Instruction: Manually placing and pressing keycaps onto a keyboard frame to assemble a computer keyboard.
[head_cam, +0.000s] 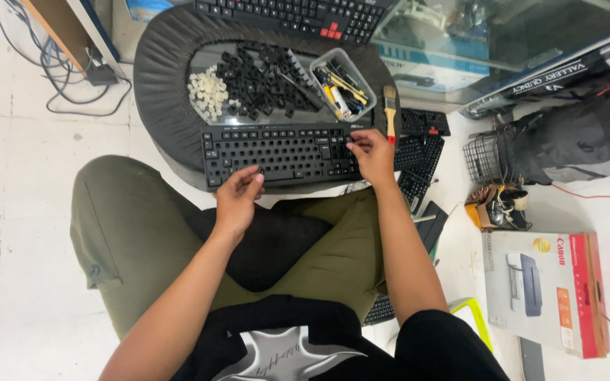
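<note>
Head view: both hands point(240, 192) point(372, 152) on keyboard point(280, 154)

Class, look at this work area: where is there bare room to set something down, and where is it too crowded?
Bare white floor left of the knee. Crowded: the round tray holding loose keycaps, tool tub and keyboard; right hand side has stacked keyboards.

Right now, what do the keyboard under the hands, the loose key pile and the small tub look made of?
Keyboard: matte black moulded plastic, dull with no glare. Loose keycaps: the same black plastic, by the look; the pale pieces beside them seem rubbery, unsure. Tub: clear thin plastic, contents show through. The right hand touches the keyboard.
</note>
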